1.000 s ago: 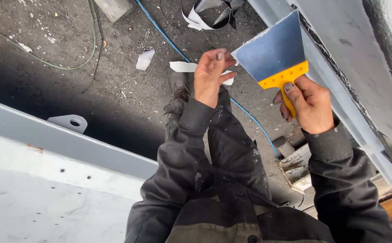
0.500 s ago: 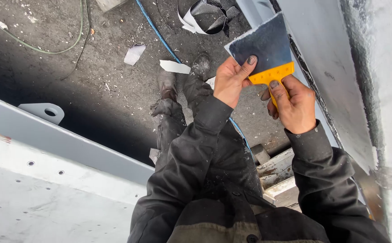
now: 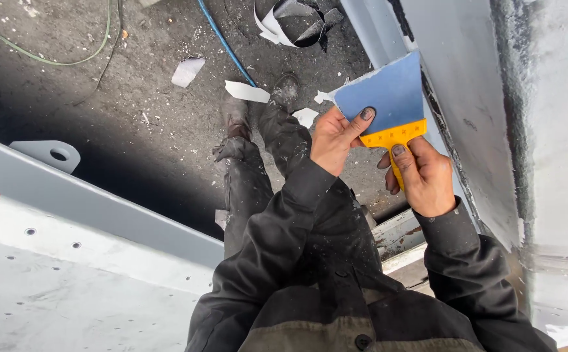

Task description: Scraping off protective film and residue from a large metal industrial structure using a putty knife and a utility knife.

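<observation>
Both hands on the scraper (image 3: 388, 107) — my right hand (image 3: 421, 176) is wrapped round the yellow handle, my left hand (image 3: 336, 140) pinches the wide blade's lower edge, up beside the grey steel panel (image 3: 466, 98), boots (image 3: 284, 88) on the gritty floor (image 3: 134, 111) below.

pkgs: none | labels: none | signs/screens: none

One camera, worn on the head, looks steeply down. Both hands sit close below it; the ground (image 3: 134, 117) lies far beneath.

soft daylight, sharp focus, dark floor shadow
</observation>
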